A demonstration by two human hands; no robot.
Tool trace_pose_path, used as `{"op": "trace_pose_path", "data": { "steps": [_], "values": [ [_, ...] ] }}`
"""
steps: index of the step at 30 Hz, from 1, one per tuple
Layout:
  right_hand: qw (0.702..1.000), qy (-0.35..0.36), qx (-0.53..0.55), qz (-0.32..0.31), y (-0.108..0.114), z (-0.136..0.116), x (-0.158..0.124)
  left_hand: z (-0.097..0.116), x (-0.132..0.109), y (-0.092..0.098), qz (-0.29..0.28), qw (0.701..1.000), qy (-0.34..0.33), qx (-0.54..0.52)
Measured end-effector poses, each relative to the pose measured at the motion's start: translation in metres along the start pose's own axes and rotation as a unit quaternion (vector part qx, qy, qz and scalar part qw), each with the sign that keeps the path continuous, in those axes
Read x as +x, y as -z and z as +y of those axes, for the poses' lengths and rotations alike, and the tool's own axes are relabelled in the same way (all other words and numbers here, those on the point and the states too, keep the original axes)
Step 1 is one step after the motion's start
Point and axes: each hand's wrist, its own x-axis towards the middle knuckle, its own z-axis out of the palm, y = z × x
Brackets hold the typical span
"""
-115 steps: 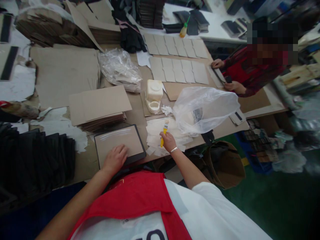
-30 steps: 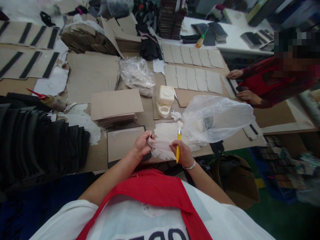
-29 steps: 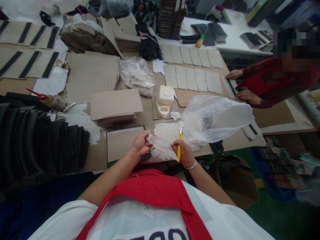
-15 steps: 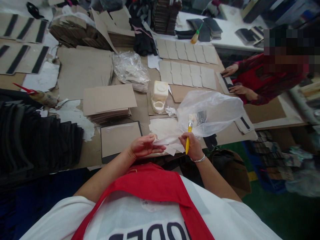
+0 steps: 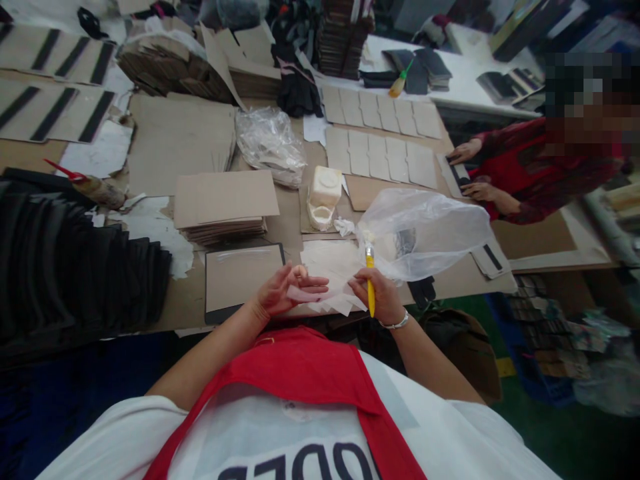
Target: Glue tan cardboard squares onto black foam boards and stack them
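My right hand [image 5: 383, 295] is wrapped round the yellow handle of a paintbrush [image 5: 371, 290], its pale, coated bristles pointing away from me. My left hand [image 5: 274, 293] has its fingers stretched out, palm partly up, with a thin pale strip [image 5: 300, 294] lying across them and seemingly held there. Between the hands, white paper sheets [image 5: 333, 260] lie at the table's edge. Left of them rests a beige board with a black border [image 5: 243, 275]. Beyond the brush tip spreads a clear plastic bag [image 5: 445, 233]. A cut-open white plastic container [image 5: 327, 187] stands behind the paper.
A stack of beige boards [image 5: 225, 200] and a row of black pieces [image 5: 85, 260] stand to the left. Crumpled plastic [image 5: 270, 143] lies farther back. At right, a co-worker's hands [image 5: 473, 170] press on a board. Cards [image 5: 383, 153] lie in overlapping rows.
The pale strip that spanned both hands is now only at my left hand. My right hand and brush have shifted slightly left, the bristles away from the bag's middle. The view has shifted slightly.
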Motion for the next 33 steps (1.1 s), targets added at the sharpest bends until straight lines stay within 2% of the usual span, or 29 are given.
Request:
{"op": "trace_pose_path", "data": {
  "steps": [3, 5, 8, 10, 12, 15, 20, 23, 25, 27, 30, 33],
  "values": [
    [0.999, 0.027, 0.018, -0.034, 0.002, -0.013, 0.009, 0.009, 0.002, 0.01, -0.007, 0.998, 0.006, 0.055],
    [0.997, 0.05, 0.027, -0.055, 0.003, -0.019, 0.015, 0.018, 0.003, 0.01, -0.004, 0.987, 0.008, 0.159],
    [0.993, 0.072, 0.035, -0.088, 0.004, -0.024, 0.022, 0.027, 0.003, -0.003, -0.014, 0.927, 0.034, 0.373],
    [0.992, 0.077, 0.035, -0.099, 0.004, -0.025, 0.026, 0.027, 0.003, -0.014, -0.016, 0.898, 0.056, 0.435],
    [0.992, 0.072, 0.033, -0.094, 0.003, -0.026, 0.027, 0.022, 0.001, -0.018, 0.016, 0.913, 0.054, 0.404],
    [0.994, 0.061, 0.038, -0.087, 0.0, -0.029, 0.027, 0.013, -0.009, -0.014, 0.081, 0.947, 0.035, 0.31],
    [0.992, 0.045, 0.062, -0.097, -0.014, -0.036, 0.026, 0.007, -0.031, -0.004, 0.075, 0.97, 0.061, 0.224],
    [0.993, 0.035, 0.068, -0.093, -0.021, -0.039, 0.03, 0.01, -0.042, -0.002, 0.114, 0.968, 0.056, 0.215],
    [0.992, 0.041, 0.072, -0.091, -0.023, -0.04, 0.034, 0.014, -0.053, 0.003, 0.148, 0.954, 0.052, 0.257],
    [0.991, 0.052, 0.072, -0.101, -0.023, -0.044, 0.037, 0.018, -0.071, 0.015, 0.176, 0.923, 0.051, 0.337],
    [0.983, 0.073, 0.072, -0.155, -0.031, -0.056, 0.04, 0.018, -0.11, 0.043, 0.183, 0.87, 0.049, 0.455],
    [0.968, 0.111, 0.093, -0.204, -0.053, -0.071, 0.038, 0.01, -0.156, 0.07, 0.206, 0.839, 0.036, 0.502]
  ]
}}
